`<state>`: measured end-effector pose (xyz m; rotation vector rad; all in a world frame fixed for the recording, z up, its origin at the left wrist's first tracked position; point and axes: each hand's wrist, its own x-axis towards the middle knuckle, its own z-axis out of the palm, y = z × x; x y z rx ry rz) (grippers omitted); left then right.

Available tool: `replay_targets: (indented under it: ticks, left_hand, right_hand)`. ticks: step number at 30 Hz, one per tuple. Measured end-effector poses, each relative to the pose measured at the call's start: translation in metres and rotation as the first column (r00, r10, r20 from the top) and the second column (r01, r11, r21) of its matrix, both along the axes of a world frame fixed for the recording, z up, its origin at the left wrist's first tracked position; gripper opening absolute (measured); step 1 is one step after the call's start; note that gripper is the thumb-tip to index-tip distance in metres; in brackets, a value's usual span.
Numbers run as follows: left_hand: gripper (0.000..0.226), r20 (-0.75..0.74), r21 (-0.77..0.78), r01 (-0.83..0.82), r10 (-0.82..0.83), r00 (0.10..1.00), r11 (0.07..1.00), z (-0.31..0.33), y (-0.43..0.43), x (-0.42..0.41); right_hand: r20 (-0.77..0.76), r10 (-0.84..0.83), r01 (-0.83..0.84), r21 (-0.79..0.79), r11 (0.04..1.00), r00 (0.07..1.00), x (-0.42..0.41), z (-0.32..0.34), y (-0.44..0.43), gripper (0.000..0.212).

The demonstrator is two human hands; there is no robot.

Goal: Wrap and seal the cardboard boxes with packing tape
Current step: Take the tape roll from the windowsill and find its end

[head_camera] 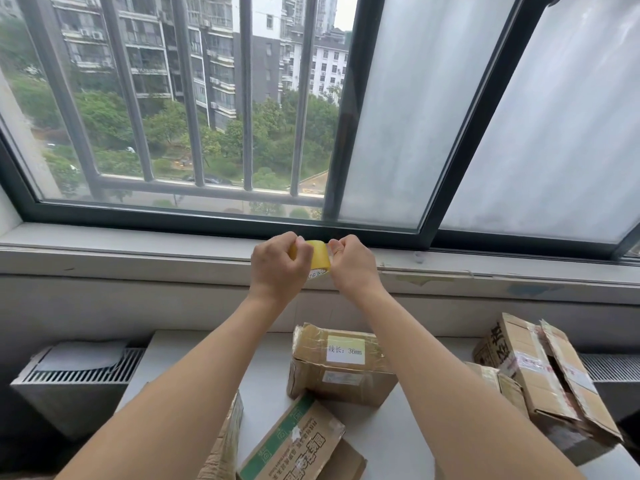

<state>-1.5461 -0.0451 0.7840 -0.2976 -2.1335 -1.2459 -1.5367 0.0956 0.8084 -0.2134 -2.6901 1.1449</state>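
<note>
Both hands are up and close together, with the tape roll (pixel 318 256) caught between them. It hangs in the air in front of the window sill (pixel 138 251), at twelve o'clock from the boxes below. The left hand (pixel 277 268) curls round the roll's left side and grips it firmly. The right hand (pixel 353 265) pinches at the roll's right edge with thumb and fingertips tight. Whether it has the loose end or is only picking for it, I can't tell from here.

Down on the counter (pixel 263 362) nothing is being touched. The labelled box (pixel 341 365) sits in the middle, and the green-printed box (pixel 294 445) is just beside it at seven o'clock. The big box (pixel 547 379) stands at three o'clock, and its flaps look loose.

Here's where it could go wrong. If the right hand picks at a corner only, the tape may tear into a narrow sliver instead of lifting full width. Peeling this high above the boxes means a long free strip, which could twist, fold onto itself or stick to the fingers before it reaches cardboard. A hard tug against a one-sided grip could spin the roll out of the left hand and drop it among the boxes. The labelled box also looks wrinkled with old tape, so a fresh strip may bridge the creases and lift.
</note>
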Motion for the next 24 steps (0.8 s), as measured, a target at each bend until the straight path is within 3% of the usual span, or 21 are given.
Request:
replay_targets:
  ticks: [2, 4, 5, 7, 9, 14, 17, 21, 24]
  left_hand:
    - [0.035, 0.027, 0.057, 0.02, -0.021, 0.999, 0.998, 0.002, -0.003, 0.002]
    - [0.036, 0.053, 0.131, 0.032, -0.039, 0.998, 0.991, 0.005, -0.007, 0.002]
    - [0.037, 0.072, 0.162, 0.035, -0.047, 0.996, 0.986, 0.005, -0.009, 0.001]
    - [0.036, 0.097, 0.205, 0.056, -0.077, 0.992, 0.977, 0.006, -0.014, -0.002]
    - [0.035, 0.092, 0.228, 0.084, -0.108, 0.99, 0.97, 0.005, -0.018, -0.002]
    - [0.034, 0.06, 0.207, 0.123, -0.138, 0.989, 0.971, -0.002, -0.016, -0.001]
    - [0.033, 0.057, 0.147, 0.118, -0.128, 0.99, 0.982, -0.008, -0.015, 0.002]
    - [0.036, 0.036, 0.058, 0.132, -0.134, 0.99, 0.99, -0.015, -0.011, 0.007]
    - [0.035, 0.043, 0.037, 0.14, -0.141, 0.989, 0.99, -0.018, -0.006, 0.009]
  right_hand:
    - [0.057, -0.008, 0.009, -0.02, 1.0, 0.998, -0.002, -0.003, 0.011, 0.031]
    - [0.107, 0.034, -0.012, -0.198, 0.98, 0.994, -0.005, 0.0, 0.016, 0.033]
    - [0.13, 0.04, 0.009, -0.36, 0.933, 0.991, -0.006, 0.004, 0.017, 0.035]
    - [0.177, 0.044, 0.086, -0.664, 0.743, 0.983, -0.003, 0.013, 0.021, 0.038]
    - [0.229, 0.106, 0.123, -0.797, 0.592, 0.968, 0.003, 0.018, 0.029, 0.049]
    - [0.277, 0.33, 0.067, -0.847, 0.528, 0.902, 0.016, 0.008, 0.033, 0.078]
    - [0.269, 0.34, 0.021, -0.811, 0.585, 0.901, 0.021, 0.008, 0.027, 0.069]
    - [0.223, 0.292, -0.111, -0.587, 0.802, 0.93, 0.025, -0.001, 0.017, 0.058]
    - [0.186, 0.311, -0.138, -0.613, 0.778, 0.932, 0.026, -0.011, 0.02, 0.039]
